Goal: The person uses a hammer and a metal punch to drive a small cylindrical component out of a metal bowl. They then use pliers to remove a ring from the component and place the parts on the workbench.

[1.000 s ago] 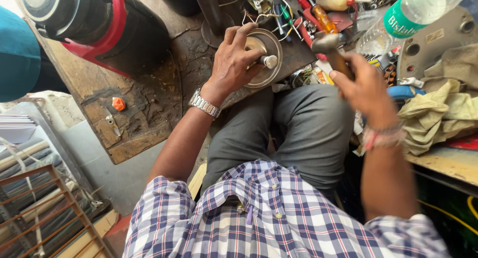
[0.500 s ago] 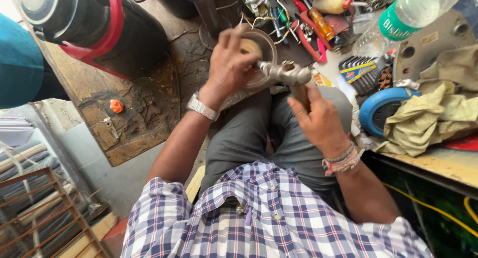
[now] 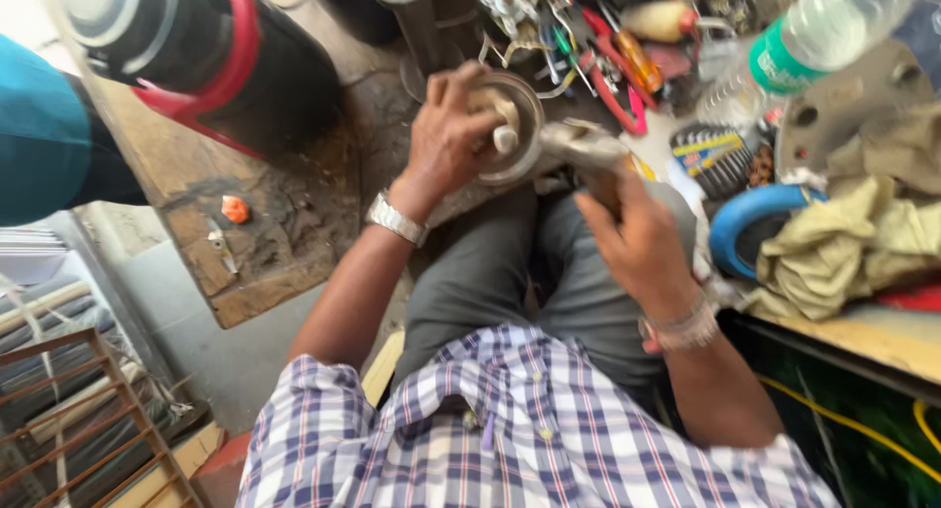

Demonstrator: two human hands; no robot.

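Left hand (image 3: 446, 135) is gripping the round metal part (image 3: 515, 126), right hand (image 3: 637, 238) fingers wrapped round a wrench (image 3: 583, 145); slippage likely, endangering knuckles.

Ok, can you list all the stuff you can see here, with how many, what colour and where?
Round metal part: one, silvery-brown, centre top, in the left hand.
Wrench-like tool: one, grey, on the part, in the right hand.
Cylinder: one, black with red band, top left.
Hand tools: several, red and orange handles, top centre.
Bottle: one, clear with green label, top right.
Cloth: one, yellowish, right.
Ring: one, blue, by the cloth.
Left hand: with watch.
Right hand: with wrist bands.
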